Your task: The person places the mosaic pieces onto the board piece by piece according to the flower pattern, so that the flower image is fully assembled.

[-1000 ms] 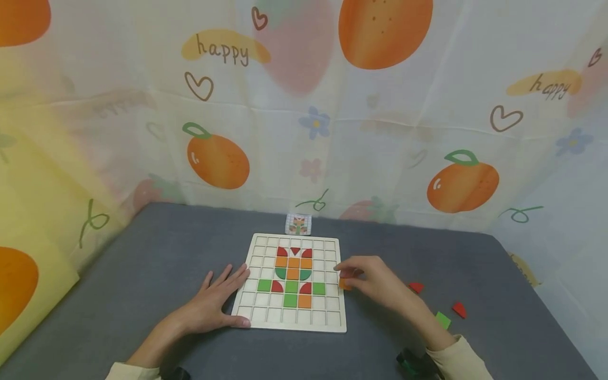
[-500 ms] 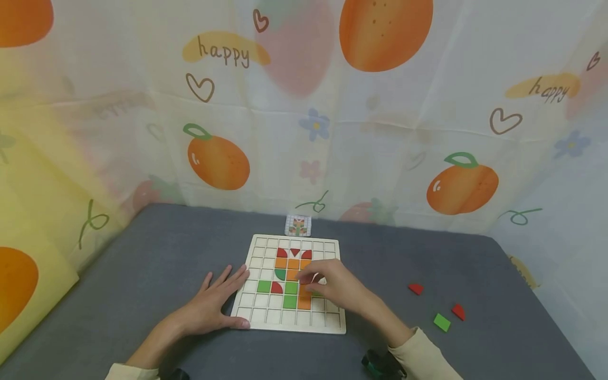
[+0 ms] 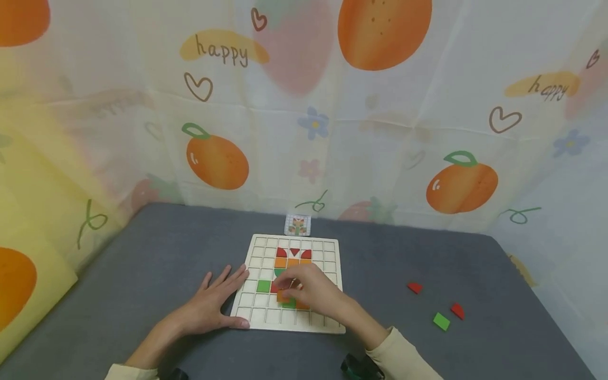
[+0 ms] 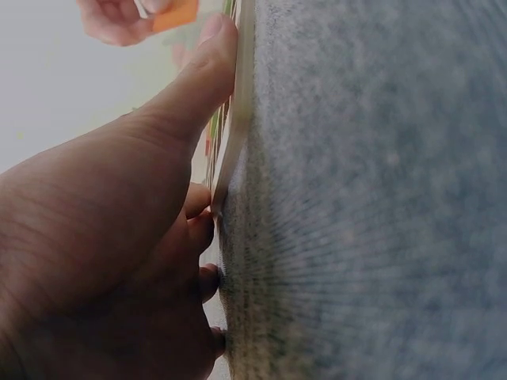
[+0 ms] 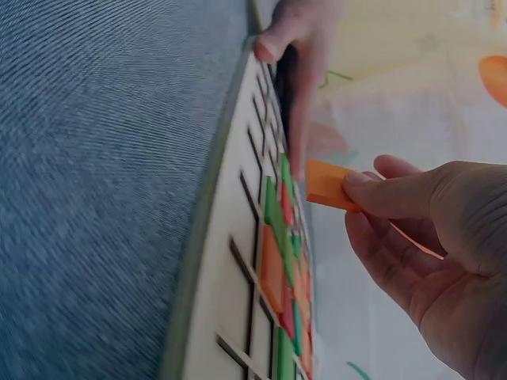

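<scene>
Thumb and fingers of my right hand pinch an orange square tile, held up over the lower middle of a white grid board. In the right wrist view the tile is tilted and apart from the board's face. A thin orange edge also shows behind those fingers. My left hand lies spread at the board's left side, thumb and fingertips at its edge. Red, orange and green tiles sit in the grid's middle cells; my right hand hides part of them. A green square tile shows left of the fingers.
Right of the board on the dark grey table lie a red piece, another red piece and a green square. A small pattern card lies behind the board. A printed curtain hangs at the table's back.
My right hand has carried the orange tile leftward from the board's right edge to above its lower middle cells. The left hand has stayed in place.
</scene>
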{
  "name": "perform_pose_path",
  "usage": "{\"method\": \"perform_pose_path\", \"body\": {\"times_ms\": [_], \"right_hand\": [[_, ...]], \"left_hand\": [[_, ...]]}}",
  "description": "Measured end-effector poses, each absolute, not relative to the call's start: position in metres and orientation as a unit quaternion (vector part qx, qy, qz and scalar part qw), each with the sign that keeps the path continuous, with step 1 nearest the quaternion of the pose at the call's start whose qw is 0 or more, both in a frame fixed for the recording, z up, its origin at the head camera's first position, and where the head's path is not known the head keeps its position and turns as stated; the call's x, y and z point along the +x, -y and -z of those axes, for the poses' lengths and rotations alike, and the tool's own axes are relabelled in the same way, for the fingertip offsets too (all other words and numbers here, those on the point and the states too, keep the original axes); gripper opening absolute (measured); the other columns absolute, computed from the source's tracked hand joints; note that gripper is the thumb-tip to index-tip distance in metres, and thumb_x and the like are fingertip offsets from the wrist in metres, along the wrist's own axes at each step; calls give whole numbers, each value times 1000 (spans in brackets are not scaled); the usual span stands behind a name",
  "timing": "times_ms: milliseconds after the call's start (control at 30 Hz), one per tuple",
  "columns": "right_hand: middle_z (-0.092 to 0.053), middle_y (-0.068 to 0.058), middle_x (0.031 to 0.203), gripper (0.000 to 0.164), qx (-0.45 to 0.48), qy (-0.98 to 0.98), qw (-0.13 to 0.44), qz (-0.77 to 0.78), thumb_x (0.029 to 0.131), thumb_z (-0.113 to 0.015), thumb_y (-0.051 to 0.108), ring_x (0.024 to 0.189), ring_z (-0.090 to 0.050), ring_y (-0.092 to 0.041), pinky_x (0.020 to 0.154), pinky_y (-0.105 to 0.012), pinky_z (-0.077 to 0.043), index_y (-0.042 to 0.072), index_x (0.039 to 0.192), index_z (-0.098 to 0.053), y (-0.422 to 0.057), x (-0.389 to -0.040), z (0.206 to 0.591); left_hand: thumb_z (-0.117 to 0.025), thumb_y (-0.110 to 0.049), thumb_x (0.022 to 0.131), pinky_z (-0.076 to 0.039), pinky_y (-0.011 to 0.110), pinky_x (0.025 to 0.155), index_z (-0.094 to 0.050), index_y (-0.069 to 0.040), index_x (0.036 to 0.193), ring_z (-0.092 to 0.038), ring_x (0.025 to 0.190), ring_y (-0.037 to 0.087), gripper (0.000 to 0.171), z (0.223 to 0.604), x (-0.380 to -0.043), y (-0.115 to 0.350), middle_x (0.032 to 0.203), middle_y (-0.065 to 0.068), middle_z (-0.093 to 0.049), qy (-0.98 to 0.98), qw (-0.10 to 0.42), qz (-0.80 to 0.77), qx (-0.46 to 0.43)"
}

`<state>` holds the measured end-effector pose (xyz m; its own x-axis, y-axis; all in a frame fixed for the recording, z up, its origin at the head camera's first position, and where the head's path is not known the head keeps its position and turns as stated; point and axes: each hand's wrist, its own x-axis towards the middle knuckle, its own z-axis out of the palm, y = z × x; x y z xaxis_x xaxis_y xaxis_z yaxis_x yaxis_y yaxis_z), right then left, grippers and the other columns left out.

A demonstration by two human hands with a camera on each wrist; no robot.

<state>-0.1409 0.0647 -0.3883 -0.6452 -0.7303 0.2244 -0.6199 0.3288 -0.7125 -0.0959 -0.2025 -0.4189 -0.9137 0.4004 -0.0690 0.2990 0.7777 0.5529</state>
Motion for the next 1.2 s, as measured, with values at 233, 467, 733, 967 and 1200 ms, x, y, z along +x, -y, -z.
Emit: {"method": "perform_pose_path", "body": {"times_ms": [233, 467, 733, 967, 1200], "right_hand": [[-73, 2, 92, 18, -419, -825, 60, 374, 84, -73, -3, 84, -63, 0, 76, -16, -51, 5, 100, -74, -54, -141, 398], [-71, 6, 89, 16, -407, -845, 66, 341, 86, -74, 2, 81, -60, 3, 76, -13, -49, 8, 100, -75, -45, -140, 401], [-71, 6, 90, 14, -399, -854, 59, 328, 86, -74, 5, 80, -60, 4, 74, -12, -49, 10, 100, -75, -44, -142, 406], [-70, 8, 90, 13, -407, -856, 50, 314, 88, -72, 4, 81, -60, 4, 74, -12, -48, 10, 99, -75, -43, -141, 408], [-70, 8, 89, 14, -401, -863, 46, 303, 88, -72, 3, 81, -60, 3, 74, -12, -48, 11, 98, -75, -41, -141, 408]], "left_hand": [[-76, -64, 71, 4, 69, 109, -29, -8, 155, -8, 147, 46, 111, 420, -95, 204, 161, 12, -22, -938, 87, -278, 185], [-77, -62, 72, 3, 70, 107, -30, -6, 154, -10, 146, 48, 110, 419, -94, 205, 161, 14, -24, -934, 76, -286, 199], [-76, -63, 71, 2, 70, 108, -30, -7, 154, -10, 146, 48, 110, 420, -95, 203, 161, 14, -23, -935, 75, -285, 200], [-77, -62, 71, 3, 70, 108, -30, -7, 154, -10, 146, 48, 110, 419, -95, 202, 161, 14, -24, -934, 77, -288, 197], [-77, -62, 71, 2, 71, 107, -30, -7, 154, -10, 146, 48, 110, 419, -95, 202, 161, 14, -23, -936, 79, -282, 198]]}}
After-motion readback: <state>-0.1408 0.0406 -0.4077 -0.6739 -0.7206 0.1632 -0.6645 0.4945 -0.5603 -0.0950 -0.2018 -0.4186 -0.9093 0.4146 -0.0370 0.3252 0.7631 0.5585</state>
